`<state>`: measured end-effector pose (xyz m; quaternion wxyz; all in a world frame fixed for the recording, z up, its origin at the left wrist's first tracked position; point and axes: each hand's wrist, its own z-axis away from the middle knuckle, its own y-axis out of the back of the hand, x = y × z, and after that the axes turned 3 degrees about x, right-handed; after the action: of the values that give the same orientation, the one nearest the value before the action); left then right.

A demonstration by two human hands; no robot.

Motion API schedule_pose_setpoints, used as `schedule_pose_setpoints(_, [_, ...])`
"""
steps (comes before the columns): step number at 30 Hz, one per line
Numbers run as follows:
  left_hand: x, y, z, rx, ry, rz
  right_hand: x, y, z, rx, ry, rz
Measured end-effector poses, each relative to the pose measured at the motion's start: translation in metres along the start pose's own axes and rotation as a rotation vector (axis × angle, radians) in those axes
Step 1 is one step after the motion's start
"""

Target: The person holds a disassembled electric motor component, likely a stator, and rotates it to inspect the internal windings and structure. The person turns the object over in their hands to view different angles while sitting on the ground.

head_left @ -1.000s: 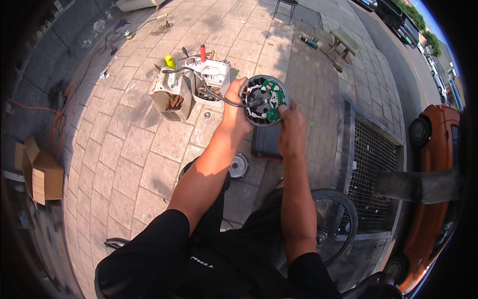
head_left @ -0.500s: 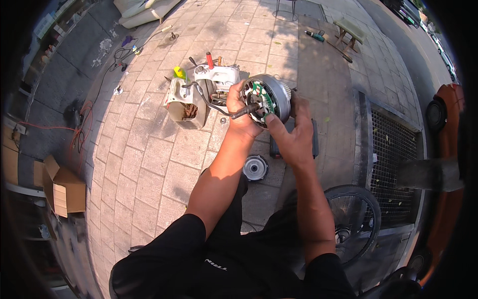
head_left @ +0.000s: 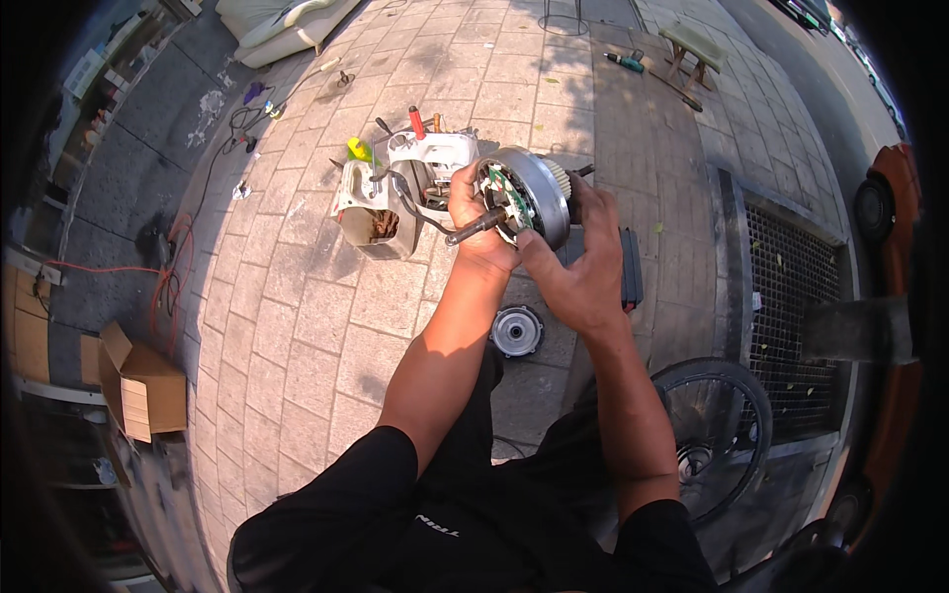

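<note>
Left hand (head_left: pixel 469 206) cupping motor (head_left: pixel 544 196), right hand (head_left: pixel 585 269) clasping opposite side; motor sitting just right of tool jug (head_left: pixel 435 148), now turning from face-on toward edge-on, bringing pale gear (head_left: pixel 560 188) into view.

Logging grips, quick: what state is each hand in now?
Left hand: holding the motor by its left side.
Right hand: also holding the motor, thumb at the front edge.
</note>
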<state>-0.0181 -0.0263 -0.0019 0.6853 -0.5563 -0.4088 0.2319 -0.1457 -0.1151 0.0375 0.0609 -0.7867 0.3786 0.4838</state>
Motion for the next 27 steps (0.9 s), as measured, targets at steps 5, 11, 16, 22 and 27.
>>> schedule_pose_setpoints(5, [0.001, 0.003, 0.0, -0.036, 0.012, 0.017, 0.001, 0.0, 0.0, -0.003, 0.013, -0.008])
schedule_pose_setpoints(11, [0.001, 0.003, 0.0, 0.015, -0.009, 0.008, 0.002, 0.0, 0.0, 0.003, 0.006, -0.038])
schedule_pose_setpoints(16, [0.0, -0.005, 0.002, 0.06, -0.028, -0.012, 0.002, -0.001, 0.0, 0.007, -0.023, -0.055])
schedule_pose_setpoints(22, [0.002, 0.001, 0.001, 0.004, -0.007, -0.01, 0.003, -0.001, -0.001, -0.008, -0.022, -0.046])
schedule_pose_setpoints(27, [0.0, 0.0, 0.0, 0.045, -0.018, -0.018, 0.004, -0.001, 0.0, -0.007, -0.023, -0.045])
